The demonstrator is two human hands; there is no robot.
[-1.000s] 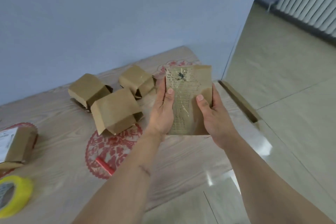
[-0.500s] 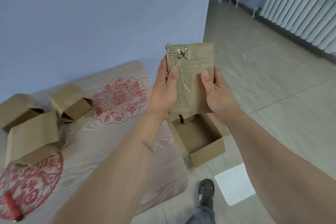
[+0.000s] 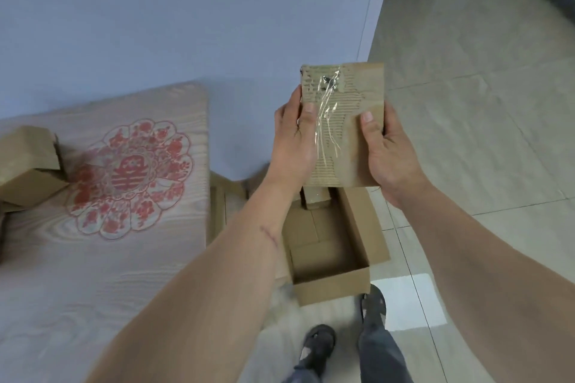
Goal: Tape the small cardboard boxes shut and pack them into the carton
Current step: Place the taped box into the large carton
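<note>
Hands — left [image 3: 292, 137], right [image 3: 389, 149] — clamp a flat, tape-scarred corrugated box [image 3: 342, 124] above the open carton [image 3: 329, 252].

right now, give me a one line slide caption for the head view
Both hands, left hand and right hand, hold a taped small cardboard box above the open carton on the floor.

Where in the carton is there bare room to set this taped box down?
The near half of the carton, by the wall closest to the feet, shows bare cardboard floor. The far end is crowded: a small box sits there, under the taped box held by the left hand and right hand.
</note>
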